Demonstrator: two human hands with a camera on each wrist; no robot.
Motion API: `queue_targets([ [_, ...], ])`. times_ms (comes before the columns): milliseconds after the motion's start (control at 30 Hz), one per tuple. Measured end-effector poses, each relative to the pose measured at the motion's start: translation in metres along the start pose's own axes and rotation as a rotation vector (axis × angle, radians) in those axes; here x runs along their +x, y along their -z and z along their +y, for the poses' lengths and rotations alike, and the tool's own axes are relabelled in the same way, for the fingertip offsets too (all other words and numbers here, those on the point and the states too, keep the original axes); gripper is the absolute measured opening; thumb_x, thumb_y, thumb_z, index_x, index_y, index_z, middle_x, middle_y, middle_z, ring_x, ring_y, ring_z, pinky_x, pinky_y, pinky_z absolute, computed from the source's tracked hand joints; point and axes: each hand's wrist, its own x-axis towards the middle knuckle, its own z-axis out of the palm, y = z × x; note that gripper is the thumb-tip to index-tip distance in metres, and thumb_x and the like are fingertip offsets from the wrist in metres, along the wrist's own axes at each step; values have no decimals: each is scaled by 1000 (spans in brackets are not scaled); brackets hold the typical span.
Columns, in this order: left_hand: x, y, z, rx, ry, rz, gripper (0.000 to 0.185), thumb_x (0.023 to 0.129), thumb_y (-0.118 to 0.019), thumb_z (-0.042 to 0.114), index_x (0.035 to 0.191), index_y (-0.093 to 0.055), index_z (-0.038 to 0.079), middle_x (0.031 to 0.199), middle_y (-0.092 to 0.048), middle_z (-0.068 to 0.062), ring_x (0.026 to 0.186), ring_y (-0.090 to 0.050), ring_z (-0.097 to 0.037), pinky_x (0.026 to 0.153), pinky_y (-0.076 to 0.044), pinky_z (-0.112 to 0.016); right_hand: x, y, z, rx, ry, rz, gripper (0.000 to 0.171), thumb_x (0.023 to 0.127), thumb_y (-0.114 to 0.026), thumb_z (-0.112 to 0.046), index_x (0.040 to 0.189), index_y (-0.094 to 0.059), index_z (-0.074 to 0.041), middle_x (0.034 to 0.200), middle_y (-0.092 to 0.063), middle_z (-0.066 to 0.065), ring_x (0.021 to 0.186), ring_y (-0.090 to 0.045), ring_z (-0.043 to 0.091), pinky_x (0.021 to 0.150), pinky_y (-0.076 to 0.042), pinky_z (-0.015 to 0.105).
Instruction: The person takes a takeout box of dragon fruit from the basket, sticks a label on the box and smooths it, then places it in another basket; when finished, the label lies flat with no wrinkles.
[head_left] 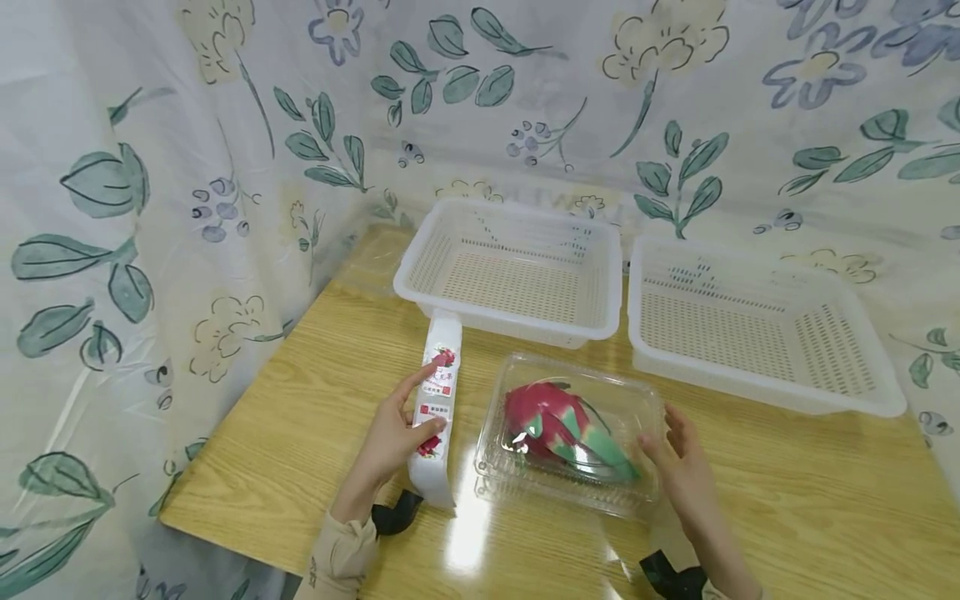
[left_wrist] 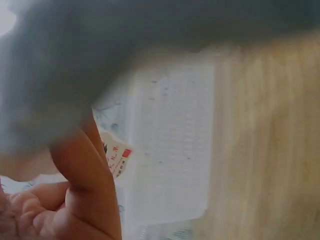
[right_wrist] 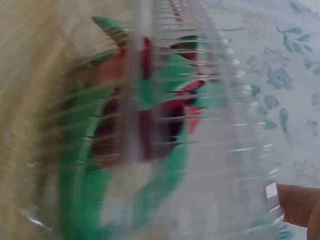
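Note:
A strip of white labels (head_left: pixel 433 396), printed with red fruit pictures and lettering, hangs in my left hand (head_left: pixel 393 437). Thumb and index finger lie over its printed face; the other fingers are partly hidden. In the left wrist view, one label (left_wrist: pixel 117 159) shows beyond the fingers. To the right is a closed clear plastic box (head_left: pixel 498 467) with a red and green dragon fruit (head_left: pixel 551 421) inside. My right hand (head_left: pixel 682 467) grips the box's right edge, thumb at the near side. The right wrist view shows the dragon fruit (right_wrist: pixel 140 120) blurred through the ridged plastic.
Two white perforated baskets stand at the back of the wooden table (head_left: pixel 285 450), the left basket (head_left: pixel 510 321) behind the strip and the right basket (head_left: pixel 757 383) farther right. A clear plastic container (head_left: pixel 371 258) lies at the back left. A floral curtain (head_left: pixel 487 125) hangs behind.

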Motion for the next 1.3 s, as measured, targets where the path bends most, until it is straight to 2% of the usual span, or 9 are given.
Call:
queue_targets([
  [133,-10,-7,13,-3,-34,-26,84,83,-63,-10,152,-30,26,89,-66,-25,59,-65,-13,51,-56,-27,-3,1,-21,-8,76,104,74,100,-53,-22,156,-7,-7,163,0,18,149,2,42,117,-12,65],
  [267,-21,-18,25,-15,-79,-37,87,82,-63,-12,152,-28,26,124,-53,-28,71,-67,-15,54,-58,-31,-10,-15,-52,45,265,179,60,97,-57,-11,150,-29,-4,159,-22,10,149,-17,29,120,-21,54],
  [400,-29,-31,34,-1,-161,-57,88,80,-62,-14,152,-28,23,150,-32,-19,76,-65,-14,52,-58,-30,-16,-43,-80,136,444,144,44,93,-58,1,135,-47,4,136,-50,-11,129,-45,6,106,-43,24],
  [500,-34,-43,37,30,-244,-67,88,79,-63,-15,152,-28,20,156,-24,-14,80,-62,-16,53,-58,-30,-16,-62,-94,174,482,48,35,91,-60,2,126,-56,4,120,-60,-8,110,-57,3,89,-51,15],
  [600,-36,-55,37,69,-326,-70,89,78,-63,-16,152,-28,18,155,-25,-16,84,-61,-22,55,-59,-31,-13,-75,-101,187,431,-14,31,91,-63,-1,121,-61,0,117,-63,5,102,-62,9,86,-53,20],
  [767,-39,-69,37,91,-389,-94,90,77,-62,-17,153,-28,18,152,-27,-17,88,-60,-26,60,-60,-30,-6,-88,-105,232,376,-8,31,88,-65,1,119,-63,-1,116,-62,14,95,-60,9,83,-52,20],
  [933,-41,-78,38,75,-430,-120,90,77,-61,-19,153,-28,17,151,-29,-16,90,-59,-25,61,-60,-29,-3,-93,-102,256,347,10,29,87,-66,2,117,-63,0,114,-63,16,88,-59,8,68,-51,17],
  [1100,-42,-82,38,72,-466,-130,90,76,-61,-19,152,-28,15,150,-30,-16,94,-57,-21,61,-60,-29,-1,-95,-98,266,330,36,26,86,-66,4,112,-63,3,101,-62,10,84,-57,9,70,-50,17],
  [1300,-39,-76,40,-101,-465,-106,64,86,-60,-8,145,-33,-1,135,-41,-23,91,-63,-7,66,-59,-26,-2,-97,-96,189,307,8,17,85,-66,5,101,-62,4,88,-62,10,77,-55,9,67,-46,17],
])
